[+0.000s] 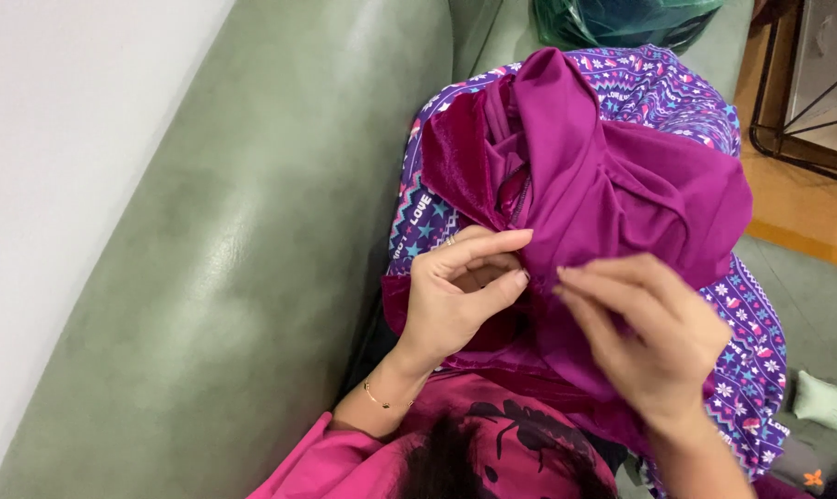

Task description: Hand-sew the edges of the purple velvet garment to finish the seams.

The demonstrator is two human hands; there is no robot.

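A magenta garment [603, 176] of smooth and velvet cloth lies bunched on my lap, over purple patterned trousers [677, 92]. My left hand [460, 296], with a thin gold bracelet at the wrist, pinches a fold of the magenta cloth between thumb and fingers. My right hand [654, 337] is beside it, fingers together and pressed on the same fold of cloth. Whether a needle is held there cannot be seen.
I sit on a green leather sofa [252, 259] whose backrest fills the left side. A dark green plastic bag [622, 20] lies at the top. A black metal frame [806, 92] stands on the orange floor at right. A small pale green cushion [820, 399] lies at lower right.
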